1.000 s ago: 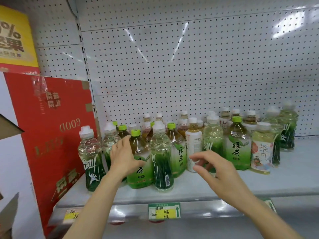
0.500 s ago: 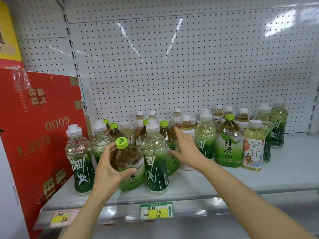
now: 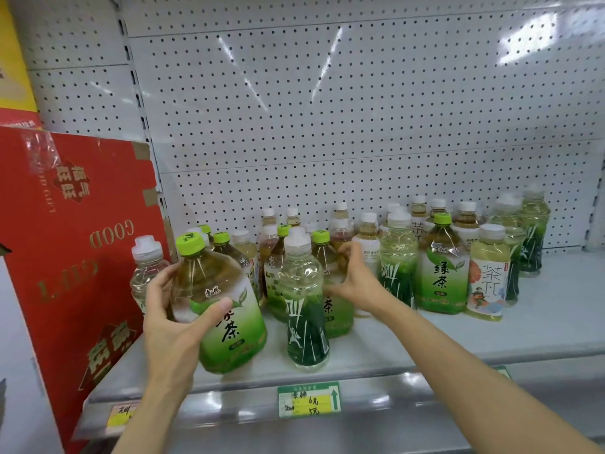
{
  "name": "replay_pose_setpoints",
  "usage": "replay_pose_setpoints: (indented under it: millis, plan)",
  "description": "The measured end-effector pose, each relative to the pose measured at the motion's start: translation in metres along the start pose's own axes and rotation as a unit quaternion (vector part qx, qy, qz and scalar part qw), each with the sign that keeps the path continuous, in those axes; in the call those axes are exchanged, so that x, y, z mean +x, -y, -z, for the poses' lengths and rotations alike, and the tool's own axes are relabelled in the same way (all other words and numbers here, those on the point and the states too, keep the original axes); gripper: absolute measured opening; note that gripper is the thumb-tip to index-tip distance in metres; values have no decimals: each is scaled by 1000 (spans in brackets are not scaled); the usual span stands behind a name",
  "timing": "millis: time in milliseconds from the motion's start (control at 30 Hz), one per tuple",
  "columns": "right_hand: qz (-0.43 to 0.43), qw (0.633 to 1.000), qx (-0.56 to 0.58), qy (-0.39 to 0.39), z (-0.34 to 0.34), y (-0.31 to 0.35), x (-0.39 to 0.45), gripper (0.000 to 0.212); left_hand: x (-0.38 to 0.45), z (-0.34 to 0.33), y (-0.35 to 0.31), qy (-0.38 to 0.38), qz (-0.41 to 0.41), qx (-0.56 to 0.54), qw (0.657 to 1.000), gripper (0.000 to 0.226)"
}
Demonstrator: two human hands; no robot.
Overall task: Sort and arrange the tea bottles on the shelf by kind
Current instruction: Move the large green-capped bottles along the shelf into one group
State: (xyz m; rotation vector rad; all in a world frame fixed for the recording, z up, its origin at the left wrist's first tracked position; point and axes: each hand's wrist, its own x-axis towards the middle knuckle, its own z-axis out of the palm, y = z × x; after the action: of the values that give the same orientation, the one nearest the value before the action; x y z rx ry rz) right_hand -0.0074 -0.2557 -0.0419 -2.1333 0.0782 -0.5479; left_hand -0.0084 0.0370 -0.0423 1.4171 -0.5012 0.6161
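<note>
two hands worked. left hand point(image 3: 170, 319) fingers wrapped a full, heavy, slick green tea bottle point(image 3: 220, 309), tilted above shelf point(image 3: 425, 339) front; grip mid-body. right hand point(image 3: 355, 280) curled round another green-capped bottle point(image 3: 330, 283) in the cluster.

A grey shelf point(image 3: 540, 326) carries a crowd of tea bottles point(image 3: 440, 267), clustered right of a red box point(image 3: 75, 244) at its end.

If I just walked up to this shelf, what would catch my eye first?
Probably the big green-capped tea bottle with the green label, tilted in the left hand at the front left of the grey metal shelf. Next, the right hand reaching among the crowded bottles, and the tall red cardboard box at far left.
</note>
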Motion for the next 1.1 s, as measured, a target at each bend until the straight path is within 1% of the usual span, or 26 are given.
replay_pose_setpoints:
  millis: [67,167,300,433,467,567,700,833,933,1033,1100]
  plan:
    - [-21,995,96,12,2,-3,-6,79,-1,-2,-3,12,2,-5,1000,82]
    - [-6,988,151,-36,-5,-7,-11,79,-4,-5,-6,25,-4,-17,1000,86]
    - [12,976,183,-119,-9,-5,-26,84,-5,-9,-10,41,-13,-36,998,85]
    - [17,960,213,-183,3,-4,-50,75,-4,-18,-14,44,-8,-84,995,78]
    - [16,959,213,-189,5,-1,-54,74,-4,-18,-16,43,-9,-94,995,77]
    - [12,950,215,-226,20,-2,-70,72,-5,-32,-22,65,5,-139,988,78]
    - [8,938,231,-256,56,-2,-96,74,-18,-69,-34,104,13,-183,978,77]
    - [25,935,233,-267,104,-10,-131,82,-41,-121,-42,141,16,-174,975,82]
    - [30,932,234,-275,143,-21,-164,76,-63,-165,-50,158,27,-172,972,83]
    - [21,930,242,-277,183,-36,-199,70,-86,-209,-61,184,40,-185,964,79]
    - [15,927,241,-286,212,-51,-222,67,-105,-242,-67,193,58,-203,958,82]
